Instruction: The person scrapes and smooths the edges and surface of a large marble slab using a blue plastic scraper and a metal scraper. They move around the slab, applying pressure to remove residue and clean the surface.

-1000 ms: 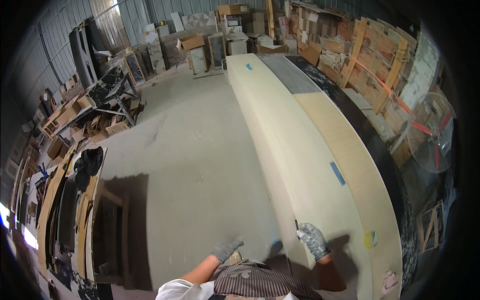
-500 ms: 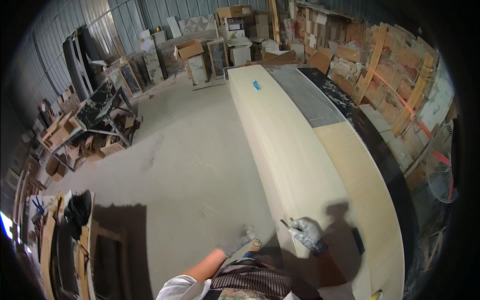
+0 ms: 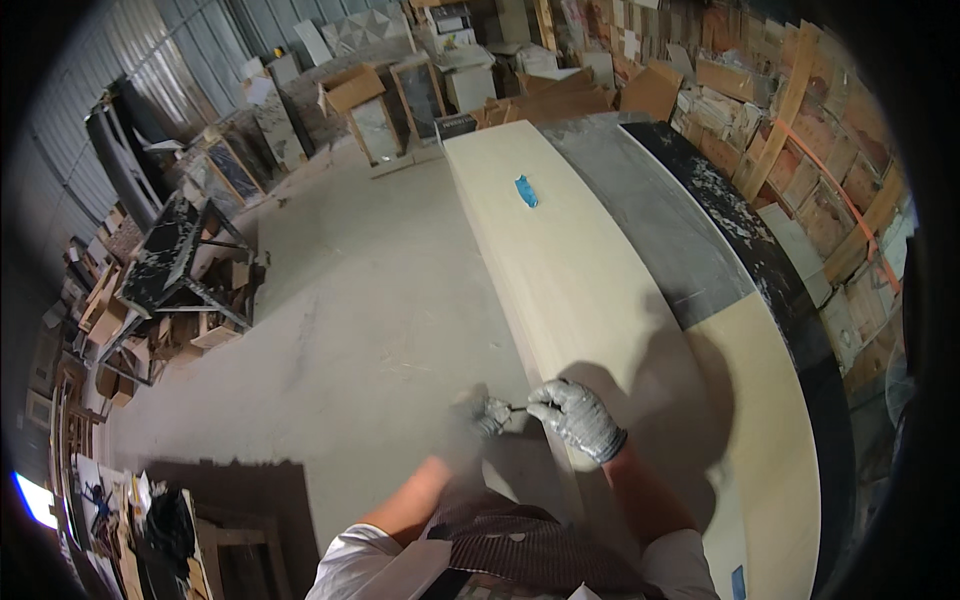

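My right hand [image 3: 580, 418], in a grey-white work glove, is closed in a pinch on a thin dark strip-like tool [image 3: 518, 408]; its exact kind is too small to tell. The strip's other end meets the curled fingers of my gloved left hand [image 3: 488, 414], which is partly smeared by motion. Both hands are close together above the near left edge of a long cream-coloured panel [image 3: 570, 270]. A small crumpled blue piece [image 3: 526, 191] lies near the panel's far end.
Grey sheet [image 3: 640, 200], tan board [image 3: 765, 400] and a dark, white-spotted strip [image 3: 735, 215] run along the panel's right. A stained trestle table [image 3: 165, 260] stands left on the concrete floor [image 3: 350, 300]. Cardboard boxes [image 3: 355, 90] line the back; a wooden stand [image 3: 240, 545] is at lower left.
My left hand has risen and come to the tool's end. My right hand has moved left and up with the tool. The view has shifted toward the panel.
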`<action>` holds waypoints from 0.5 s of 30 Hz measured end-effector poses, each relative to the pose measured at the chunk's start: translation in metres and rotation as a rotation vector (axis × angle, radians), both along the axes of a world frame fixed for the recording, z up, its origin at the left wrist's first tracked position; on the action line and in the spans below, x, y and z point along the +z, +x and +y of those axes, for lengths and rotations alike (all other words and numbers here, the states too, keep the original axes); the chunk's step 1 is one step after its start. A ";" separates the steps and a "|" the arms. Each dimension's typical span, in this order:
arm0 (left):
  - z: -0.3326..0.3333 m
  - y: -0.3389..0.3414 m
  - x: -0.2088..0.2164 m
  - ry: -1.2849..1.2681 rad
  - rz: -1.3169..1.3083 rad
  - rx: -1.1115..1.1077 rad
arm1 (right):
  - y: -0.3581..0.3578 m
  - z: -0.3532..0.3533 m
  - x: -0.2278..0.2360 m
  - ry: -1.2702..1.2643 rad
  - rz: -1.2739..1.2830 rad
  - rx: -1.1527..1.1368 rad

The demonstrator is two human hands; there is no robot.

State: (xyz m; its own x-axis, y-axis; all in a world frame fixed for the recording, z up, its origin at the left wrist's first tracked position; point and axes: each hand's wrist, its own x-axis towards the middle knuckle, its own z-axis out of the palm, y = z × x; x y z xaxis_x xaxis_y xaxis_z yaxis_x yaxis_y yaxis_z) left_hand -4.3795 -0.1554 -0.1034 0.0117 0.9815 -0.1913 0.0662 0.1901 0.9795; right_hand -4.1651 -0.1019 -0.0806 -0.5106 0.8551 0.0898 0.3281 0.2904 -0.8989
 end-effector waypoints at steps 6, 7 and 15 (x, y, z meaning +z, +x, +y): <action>0.189 -0.079 -0.023 -0.154 -0.799 -0.066 | -0.063 0.161 -0.017 -0.011 0.264 -0.195; 0.217 -0.090 -0.026 -0.185 -0.937 -0.080 | -0.070 0.188 -0.024 -0.233 0.380 -0.276; 0.344 -0.145 -0.027 -0.190 -1.193 -0.322 | -0.170 0.327 -0.011 -0.209 0.383 -0.324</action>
